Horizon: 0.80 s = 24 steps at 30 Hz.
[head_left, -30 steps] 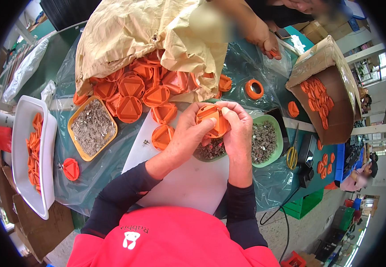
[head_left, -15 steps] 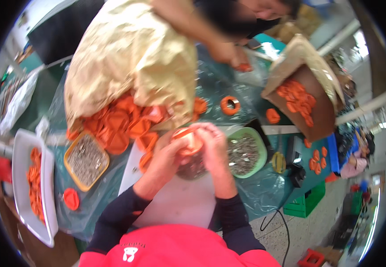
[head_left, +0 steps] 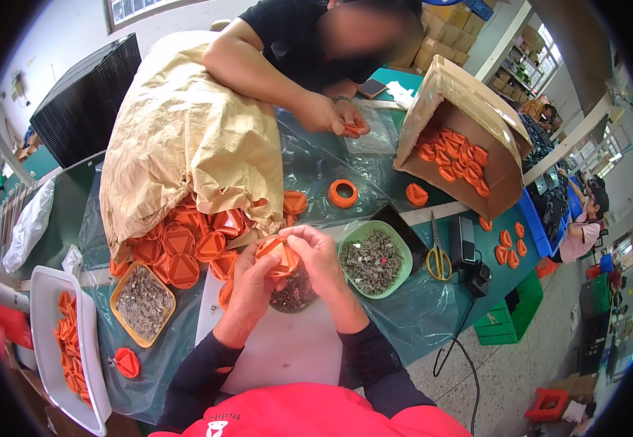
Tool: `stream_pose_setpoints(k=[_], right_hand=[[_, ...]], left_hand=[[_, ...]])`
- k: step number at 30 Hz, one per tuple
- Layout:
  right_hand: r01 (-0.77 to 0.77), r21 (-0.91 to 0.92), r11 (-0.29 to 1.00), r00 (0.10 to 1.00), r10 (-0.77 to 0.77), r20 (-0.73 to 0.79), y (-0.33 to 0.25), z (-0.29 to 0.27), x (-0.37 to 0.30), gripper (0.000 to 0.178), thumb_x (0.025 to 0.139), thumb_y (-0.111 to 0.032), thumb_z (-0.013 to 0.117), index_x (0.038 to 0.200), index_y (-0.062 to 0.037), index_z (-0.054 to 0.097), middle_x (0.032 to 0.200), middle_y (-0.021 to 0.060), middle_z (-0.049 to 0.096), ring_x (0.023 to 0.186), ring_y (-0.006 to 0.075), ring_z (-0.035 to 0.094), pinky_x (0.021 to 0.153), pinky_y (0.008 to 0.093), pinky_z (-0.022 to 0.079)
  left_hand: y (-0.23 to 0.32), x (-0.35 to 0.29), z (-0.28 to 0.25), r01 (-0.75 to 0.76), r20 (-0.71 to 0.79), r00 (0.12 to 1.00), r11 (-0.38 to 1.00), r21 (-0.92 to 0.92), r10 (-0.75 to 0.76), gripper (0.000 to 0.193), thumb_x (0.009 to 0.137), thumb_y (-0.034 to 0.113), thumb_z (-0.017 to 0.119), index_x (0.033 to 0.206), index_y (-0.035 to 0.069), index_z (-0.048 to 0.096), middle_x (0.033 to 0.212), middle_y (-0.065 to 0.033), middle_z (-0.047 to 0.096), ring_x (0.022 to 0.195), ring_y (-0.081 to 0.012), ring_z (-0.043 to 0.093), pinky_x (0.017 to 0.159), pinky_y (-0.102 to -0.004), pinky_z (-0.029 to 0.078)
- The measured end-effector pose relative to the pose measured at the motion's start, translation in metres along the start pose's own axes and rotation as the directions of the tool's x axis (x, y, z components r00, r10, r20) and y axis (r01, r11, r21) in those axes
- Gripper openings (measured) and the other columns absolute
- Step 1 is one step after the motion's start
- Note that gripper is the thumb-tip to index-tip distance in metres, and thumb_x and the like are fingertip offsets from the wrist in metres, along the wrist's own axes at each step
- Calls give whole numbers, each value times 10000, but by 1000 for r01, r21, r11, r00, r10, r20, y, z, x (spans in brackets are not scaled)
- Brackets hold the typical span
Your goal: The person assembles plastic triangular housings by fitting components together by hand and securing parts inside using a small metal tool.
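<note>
An orange round plastic part (head_left: 278, 256) with a raised triangular face is held up between my two hands. My left hand (head_left: 251, 280) grips its left side, thumb on the front, while the fingers and thumb of my right hand (head_left: 318, 260) pinch its upper right edge. Just below them, a bowl of small dark metal pieces (head_left: 293, 293) is partly hidden by my hands. To the right stands a light green bowl (head_left: 353, 284) of small grey pieces. Left of my hands, many similar orange parts (head_left: 179, 251) spill from a large tan sack (head_left: 192, 131).
A yellow tray (head_left: 160, 333) of small pieces and a white bin (head_left: 43, 349) of orange parts stand left. Right lie scissors (head_left: 439, 258), a cardboard box (head_left: 506, 146) and a green crate (head_left: 513, 320). Across the table, a co-worker's hands (head_left: 338, 120) hold an orange piece.
My head view has shifted and sharpened. The orange part has turned so its triangular face shows. The co-worker's forearm now rests against the sack, with both hands visible together.
</note>
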State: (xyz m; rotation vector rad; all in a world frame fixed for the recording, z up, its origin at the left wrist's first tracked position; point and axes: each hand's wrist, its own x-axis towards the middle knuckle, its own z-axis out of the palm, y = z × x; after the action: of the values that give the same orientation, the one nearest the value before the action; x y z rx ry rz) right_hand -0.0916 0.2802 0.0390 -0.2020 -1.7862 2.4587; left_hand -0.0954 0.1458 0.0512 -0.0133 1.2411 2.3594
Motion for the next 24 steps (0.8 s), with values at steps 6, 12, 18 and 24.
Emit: stream_pose_setpoints(k=[6, 12, 18, 24], right_hand=[[-6, -21, 1000, 1000, 6, 26, 2, -1, -5, 156, 874, -72, 514, 961, 24, 601, 875, 60, 628, 754, 88, 594, 690, 225, 491], [63, -287, 956, 992, -92, -88, -4, 0, -4, 142, 874, -86, 537, 937, 5, 627, 825, 16, 622, 723, 48, 559, 639, 195, 457], [275, -723, 634, 898, -439, -43, -26, -18, -4, 99, 824, -47, 573, 871, 9, 638, 740, 38, 604, 584, 67, 526, 518, 216, 418], [273, -765, 583, 943, -321, 92, -29, -4, -8, 96, 773, -28, 591, 844, 0, 650, 734, 80, 601, 533, 111, 539, 489, 249, 426]], left_hand=[[-4, -5, -4, -7, 13, 1000, 1000, 15, 7, 315, 829, 107, 517, 1126, 7, 480, 888, -38, 573, 669, -89, 539, 465, -220, 399], [-5, -4, -8, -31, -11, 999, 999, 26, 31, 357, 818, 117, 526, 1149, -9, 478, 912, -54, 575, 693, -98, 558, 477, -218, 429], [-12, 5, -6, -116, -15, 993, 975, 187, 121, 410, 808, 100, 552, 1185, -16, 440, 941, -62, 592, 722, -99, 588, 521, -217, 475], [-10, 3, -7, -155, -35, 986, 972, 175, 163, 436, 779, 84, 562, 1172, -55, 433, 890, -74, 568, 619, -83, 553, 512, -218, 500]])
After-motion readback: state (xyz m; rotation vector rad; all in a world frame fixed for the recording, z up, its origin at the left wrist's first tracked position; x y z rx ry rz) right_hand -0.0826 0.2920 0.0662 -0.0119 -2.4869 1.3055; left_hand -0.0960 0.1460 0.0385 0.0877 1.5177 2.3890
